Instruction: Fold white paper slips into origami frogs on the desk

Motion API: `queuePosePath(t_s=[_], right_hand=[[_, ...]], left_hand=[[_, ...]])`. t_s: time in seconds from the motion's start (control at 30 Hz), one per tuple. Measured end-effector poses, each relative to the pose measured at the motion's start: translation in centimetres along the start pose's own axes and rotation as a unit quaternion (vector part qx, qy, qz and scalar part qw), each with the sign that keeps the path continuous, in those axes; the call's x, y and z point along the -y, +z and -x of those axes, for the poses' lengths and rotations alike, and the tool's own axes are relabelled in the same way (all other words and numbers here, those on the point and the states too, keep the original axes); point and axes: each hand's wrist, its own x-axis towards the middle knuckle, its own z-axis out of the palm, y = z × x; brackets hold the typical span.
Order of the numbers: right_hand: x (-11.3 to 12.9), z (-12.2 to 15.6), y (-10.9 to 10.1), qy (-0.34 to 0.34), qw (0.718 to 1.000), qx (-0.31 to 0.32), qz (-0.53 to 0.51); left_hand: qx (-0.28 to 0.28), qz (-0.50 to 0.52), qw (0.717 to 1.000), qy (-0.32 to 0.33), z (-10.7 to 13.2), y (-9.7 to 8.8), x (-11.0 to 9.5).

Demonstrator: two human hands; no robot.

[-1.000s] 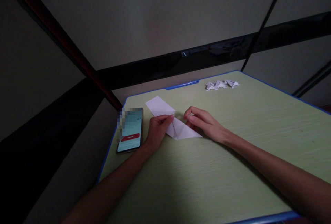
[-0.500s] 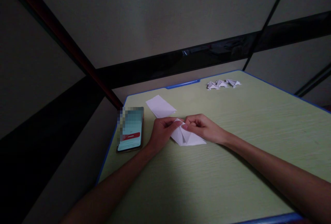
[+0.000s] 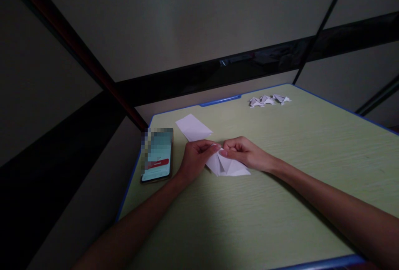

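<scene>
A white sheet of paper (image 3: 195, 127) lies on the pale green desk (image 3: 274, 195), partly folded into a pointed flap near its lower end (image 3: 229, 167). My left hand (image 3: 195, 159) pinches the paper's fold from the left, fingers closed on it. My right hand (image 3: 246, 153) meets it from the right, fingers curled and pinching the same fold. The fingertips of both hands almost touch above the folded point.
A phone (image 3: 157, 155) with a lit screen lies near the desk's left edge, beside my left hand. Several small folded white paper pieces (image 3: 268, 100) sit in a row at the far edge. The desk has a blue rim (image 3: 220, 100). The room is dim.
My right hand moved left from resting on the paper to meet my left hand. Both hands closed on the fold and raised the paper's flaps into a point.
</scene>
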Motion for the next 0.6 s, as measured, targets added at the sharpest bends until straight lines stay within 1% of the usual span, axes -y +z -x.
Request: queuePosePath(t_s=[0.27,0.47,0.6], right_hand=[[-0.1,0.1,0.1,-0.013,1.0,0.0,-0.001],[-0.2,0.0,0.8,-0.042,0.997,-0.027,0.054],[0.0,0.0,1.0,-0.03,0.997,-0.046,0.056]], left_hand=[[-0.019,-0.019,1.0,0.009,0.1,0.1,-0.2],[-0.062,-0.049,0.996,0.028,0.2,0.6,-0.2],[-0.068,-0.027,0.997,0.017,-0.1,0.5,0.3]])
